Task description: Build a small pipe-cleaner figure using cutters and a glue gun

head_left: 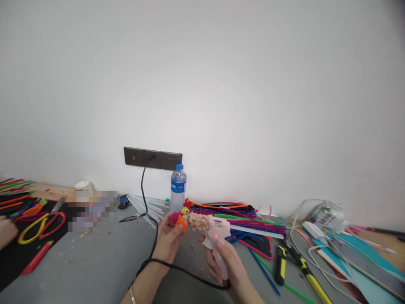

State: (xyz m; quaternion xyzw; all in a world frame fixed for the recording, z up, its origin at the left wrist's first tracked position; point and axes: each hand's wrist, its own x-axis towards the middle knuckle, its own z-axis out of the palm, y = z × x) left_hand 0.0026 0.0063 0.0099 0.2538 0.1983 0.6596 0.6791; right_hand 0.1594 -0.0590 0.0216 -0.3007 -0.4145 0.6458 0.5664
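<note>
My right hand (226, 259) is closed round the handle of a pink hot glue gun (212, 231), whose nozzle points left. My left hand (169, 240) pinches a small fuzzy craft piece (179, 219), orange and magenta with a red and yellow tip, right at the gun's nozzle. The gun's black cord (177, 268) loops under my wrists and runs up to a dark wall socket strip (152, 158). A bracelet shows on my left wrist.
A water bottle (178, 188) stands behind my hands. Several coloured pipe cleaners (243, 219) lie to the right, with yellow-handled pliers (297, 264), white cables and teal sheets (357, 261). More pipe cleaners (31, 215) and another person's hand (6, 232) are at left.
</note>
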